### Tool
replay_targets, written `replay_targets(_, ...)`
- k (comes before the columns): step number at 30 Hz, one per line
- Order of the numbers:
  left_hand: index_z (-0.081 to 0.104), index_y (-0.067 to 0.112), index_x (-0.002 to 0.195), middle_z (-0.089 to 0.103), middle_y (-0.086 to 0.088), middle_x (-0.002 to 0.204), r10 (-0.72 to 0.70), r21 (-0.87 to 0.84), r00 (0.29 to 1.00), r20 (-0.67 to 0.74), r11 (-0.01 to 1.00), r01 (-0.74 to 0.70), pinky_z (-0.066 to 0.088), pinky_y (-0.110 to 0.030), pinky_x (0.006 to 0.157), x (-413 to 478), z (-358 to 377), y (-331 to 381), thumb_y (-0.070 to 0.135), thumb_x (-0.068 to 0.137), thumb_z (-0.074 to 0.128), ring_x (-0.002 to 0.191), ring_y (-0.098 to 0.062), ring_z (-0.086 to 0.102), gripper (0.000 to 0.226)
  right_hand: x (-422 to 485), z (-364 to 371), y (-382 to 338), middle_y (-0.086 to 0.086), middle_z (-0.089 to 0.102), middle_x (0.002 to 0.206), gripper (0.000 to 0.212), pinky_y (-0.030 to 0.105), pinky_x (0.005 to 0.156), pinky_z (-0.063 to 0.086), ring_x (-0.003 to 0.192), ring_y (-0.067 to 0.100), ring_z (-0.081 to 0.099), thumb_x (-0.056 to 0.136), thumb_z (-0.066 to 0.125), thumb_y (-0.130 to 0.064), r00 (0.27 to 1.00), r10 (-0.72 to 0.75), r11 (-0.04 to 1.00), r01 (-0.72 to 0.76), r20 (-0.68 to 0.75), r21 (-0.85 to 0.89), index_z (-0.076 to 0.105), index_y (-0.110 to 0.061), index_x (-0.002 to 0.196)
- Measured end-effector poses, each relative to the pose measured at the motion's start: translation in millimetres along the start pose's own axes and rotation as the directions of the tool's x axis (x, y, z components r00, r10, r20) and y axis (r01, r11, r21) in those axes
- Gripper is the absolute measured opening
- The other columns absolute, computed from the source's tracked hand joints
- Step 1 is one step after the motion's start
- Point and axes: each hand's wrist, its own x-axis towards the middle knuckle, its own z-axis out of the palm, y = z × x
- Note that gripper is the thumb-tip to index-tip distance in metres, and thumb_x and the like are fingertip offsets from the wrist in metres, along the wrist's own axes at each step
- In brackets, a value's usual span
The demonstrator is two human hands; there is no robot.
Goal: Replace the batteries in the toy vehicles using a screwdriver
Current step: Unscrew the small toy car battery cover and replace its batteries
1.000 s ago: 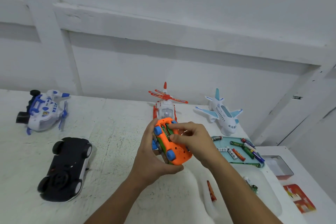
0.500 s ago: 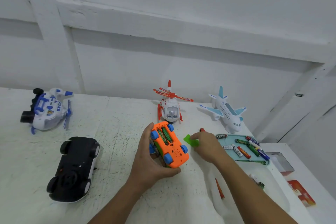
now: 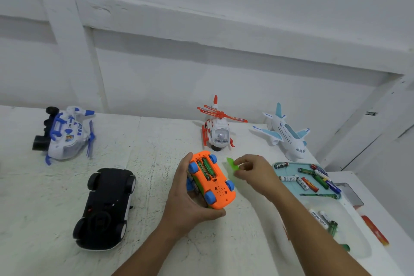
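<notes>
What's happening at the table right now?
A person's left hand grips an upside-down orange toy car. Its battery compartment is open, with green batteries seated inside. The right hand pinches a green plastic piece, likely the compartment cover, beside the car. Loose batteries lie on a teal tray to the right. A black car, a blue-and-white helicopter, a red-and-white helicopter and a white plane sit untouched.

The left grip (image 3: 186, 204) hides the top side of the orange car (image 3: 212, 182), and the right grip (image 3: 253, 170) covers one end of the green lid (image 3: 232, 165).
</notes>
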Motion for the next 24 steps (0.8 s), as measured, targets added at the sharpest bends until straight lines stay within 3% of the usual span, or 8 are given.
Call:
replay_targets(2, 0.032, 0.034, 0.138, 0.040, 0.014, 0.140, -0.004, 0.005, 1.000, 0.002, 1.000, 0.004, 0.054, -0.015, 0.073, -0.3, -2.9, -3.2, -0.008, 0.048, 0.092, 0.121, 0.002, 0.051, 0.116, -11.1, 0.3, -14.1, 0.006, 0.067, 0.096, 0.021, 0.029, 0.068, 0.055, 0.080, 0.014, 0.063, 0.084, 0.072, -0.012, 0.999, 0.004, 0.969, 0.006, -0.041, 0.247, 0.070, -0.019, 0.104)
replay_targets(3, 0.031, 0.035, 0.139, 0.039, 0.013, 0.142, -0.006, 0.008, 1.000, -0.001, 1.000, 0.006, 0.054, -0.015, 0.074, 0.0, -3.8, -5.2, -0.006, 0.048, 0.093, 0.123, -0.001, 0.051, 0.118, -17.7, 1.7, -20.8, 0.001, 0.068, 0.098, 0.021, 0.025, 0.067, 0.055, 0.081, 0.012, 0.063, 0.084, 0.072, -0.012, 0.997, -0.018, 0.957, 0.037, -0.071, 0.286, 0.071, -0.021, 0.104)
replay_targets(8, 0.029, 0.042, 0.139, 0.038, 0.019, 0.140, 0.008, 0.040, 1.000, 0.013, 0.999, -0.008, 0.053, -0.014, 0.077, 1.3, -3.9, -8.0, 0.001, 0.047, 0.095, 0.124, -0.005, 0.050, 0.121, -46.6, 23.6, -40.2, -0.019, 0.062, 0.107, 0.025, 0.014, 0.072, 0.047, 0.092, -0.001, 0.058, 0.084, 0.070, -0.020, 0.967, -0.185, 0.974, 0.205, -0.177, 0.102, 0.070, -0.030, 0.107)
replay_targets(13, 0.020, 0.044, 0.147, 0.038, 0.012, 0.148, 0.028, 0.162, 0.999, 0.016, 0.986, -0.031, 0.055, -0.040, 0.094, 3.8, -7.0, -16.4, 0.026, 0.043, 0.097, 0.129, -0.022, 0.051, 0.130, -60.6, 42.5, -46.3, -0.011, 0.059, 0.109, 0.031, 0.017, 0.083, 0.048, 0.096, 0.002, 0.056, 0.084, 0.068, -0.021, 0.942, -0.270, 0.963, 0.269, -0.198, -0.036, 0.069, -0.028, 0.113)
replay_targets(15, 0.017, 0.049, 0.146, 0.035, 0.014, 0.149, 0.020, 0.199, 1.000, 0.018, 0.980, -0.023, 0.054, -0.042, 0.095, 4.0, -7.2, -16.9, 0.034, 0.042, 0.096, 0.128, -0.023, 0.051, 0.132, -62.3, 45.3, -46.2, -0.009, 0.056, 0.112, 0.034, 0.021, 0.089, 0.048, 0.099, 0.004, 0.054, 0.086, 0.066, -0.023, 0.948, -0.260, 0.965, 0.249, -0.182, -0.081, 0.067, -0.026, 0.119)
replay_targets(24, 0.014, 0.055, 0.144, 0.027, 0.025, 0.149, 0.025, 0.248, 1.000, 0.009, 0.968, -0.026, 0.050, -0.044, 0.101, 3.1, -7.1, -15.2, 0.040, 0.041, 0.095, 0.134, -0.021, 0.044, 0.132, -60.2, 48.2, -41.6, -0.011, 0.052, 0.115, 0.035, 0.003, 0.081, 0.034, 0.100, -0.002, 0.046, 0.091, 0.062, -0.031, 0.952, -0.271, 0.958, 0.252, -0.145, -0.138, 0.063, -0.031, 0.126)
